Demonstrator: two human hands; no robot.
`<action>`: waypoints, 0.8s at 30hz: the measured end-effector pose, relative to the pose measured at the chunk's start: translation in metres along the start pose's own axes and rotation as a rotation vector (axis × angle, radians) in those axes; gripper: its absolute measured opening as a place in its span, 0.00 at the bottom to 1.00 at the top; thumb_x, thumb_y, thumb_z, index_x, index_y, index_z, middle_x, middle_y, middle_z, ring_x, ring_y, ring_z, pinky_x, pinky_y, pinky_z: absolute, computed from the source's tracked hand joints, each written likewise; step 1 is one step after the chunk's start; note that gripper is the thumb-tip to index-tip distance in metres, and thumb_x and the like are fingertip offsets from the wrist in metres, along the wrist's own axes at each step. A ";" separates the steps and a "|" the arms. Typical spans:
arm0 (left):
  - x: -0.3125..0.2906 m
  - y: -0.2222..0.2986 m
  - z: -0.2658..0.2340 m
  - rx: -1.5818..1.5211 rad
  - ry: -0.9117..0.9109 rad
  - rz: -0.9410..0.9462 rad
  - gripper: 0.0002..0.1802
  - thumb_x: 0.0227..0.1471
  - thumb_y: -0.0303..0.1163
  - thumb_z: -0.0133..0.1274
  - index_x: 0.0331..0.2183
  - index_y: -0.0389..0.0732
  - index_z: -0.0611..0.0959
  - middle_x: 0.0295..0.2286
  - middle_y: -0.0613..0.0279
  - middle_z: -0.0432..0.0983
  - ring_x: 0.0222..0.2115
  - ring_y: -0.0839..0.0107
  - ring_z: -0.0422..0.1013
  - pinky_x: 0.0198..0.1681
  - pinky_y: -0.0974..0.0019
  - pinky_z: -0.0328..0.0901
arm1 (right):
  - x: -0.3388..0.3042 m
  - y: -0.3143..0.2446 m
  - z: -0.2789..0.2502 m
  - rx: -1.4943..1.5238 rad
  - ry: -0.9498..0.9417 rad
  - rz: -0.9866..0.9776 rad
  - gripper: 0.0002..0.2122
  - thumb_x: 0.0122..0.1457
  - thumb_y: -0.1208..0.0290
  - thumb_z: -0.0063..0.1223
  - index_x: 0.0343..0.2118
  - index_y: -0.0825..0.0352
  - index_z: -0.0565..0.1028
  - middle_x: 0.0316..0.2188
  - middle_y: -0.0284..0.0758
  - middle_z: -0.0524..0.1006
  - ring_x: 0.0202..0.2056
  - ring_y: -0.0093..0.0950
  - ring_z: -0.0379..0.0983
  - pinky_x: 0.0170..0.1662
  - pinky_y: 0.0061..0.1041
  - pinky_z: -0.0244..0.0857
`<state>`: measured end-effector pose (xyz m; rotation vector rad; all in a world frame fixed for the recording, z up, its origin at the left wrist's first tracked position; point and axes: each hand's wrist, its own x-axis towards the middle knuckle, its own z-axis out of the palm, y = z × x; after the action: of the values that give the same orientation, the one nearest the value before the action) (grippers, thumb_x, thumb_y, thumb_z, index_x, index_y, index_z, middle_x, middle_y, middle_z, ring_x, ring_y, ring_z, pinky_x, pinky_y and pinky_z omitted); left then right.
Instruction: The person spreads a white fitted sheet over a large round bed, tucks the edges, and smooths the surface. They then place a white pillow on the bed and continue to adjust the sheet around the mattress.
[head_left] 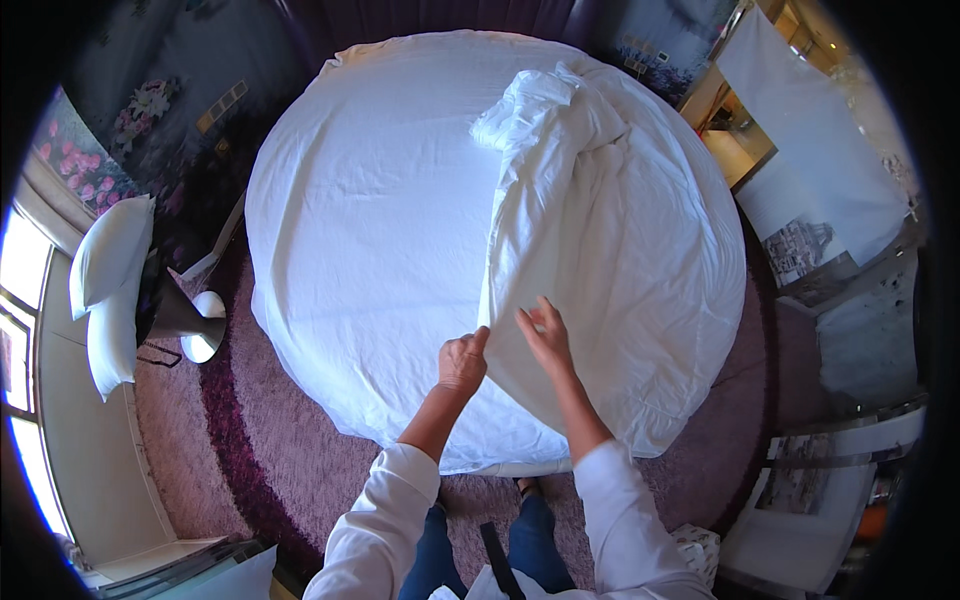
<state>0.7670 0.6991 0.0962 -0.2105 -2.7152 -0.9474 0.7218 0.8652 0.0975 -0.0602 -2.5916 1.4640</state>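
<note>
A round bed dressed with a white sheet [350,210] lies in front of me. Across its right half spreads a loose white bed cover [600,290], with a wrinkled, bunched fold [545,110] running from the far side toward me. My left hand [464,362] is closed in a pinch on the near end of the cover's edge, thumb pointing up. Just to its right, my right hand [546,338] hovers over the cover with fingers apart and slightly curled. Nothing shows in it, and whether its fingertips touch the cloth I cannot tell.
White pillows [112,290] are stacked on a chair [200,325] at the left, near a window [20,330]. A purple carpet [290,480] surrounds the bed, and I stand at its near edge. Pale printed panels [830,170] stand at the right. A white patterned bin [697,550] is by my right arm.
</note>
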 end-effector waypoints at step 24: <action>-0.054 -0.124 0.004 -0.607 -0.379 -0.245 0.04 0.48 0.24 0.47 0.28 0.41 0.75 0.21 0.53 0.73 0.24 0.59 0.73 0.25 0.58 0.67 | 0.026 -0.090 0.135 0.023 -0.093 -0.368 0.12 0.56 0.71 0.48 0.41 0.70 0.67 0.24 0.45 0.72 0.25 0.38 0.69 0.31 0.35 0.63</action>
<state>0.7911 0.6030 0.0042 -0.1836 -2.7258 -1.9714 0.6782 0.7076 0.1093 0.4713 -2.4801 1.3861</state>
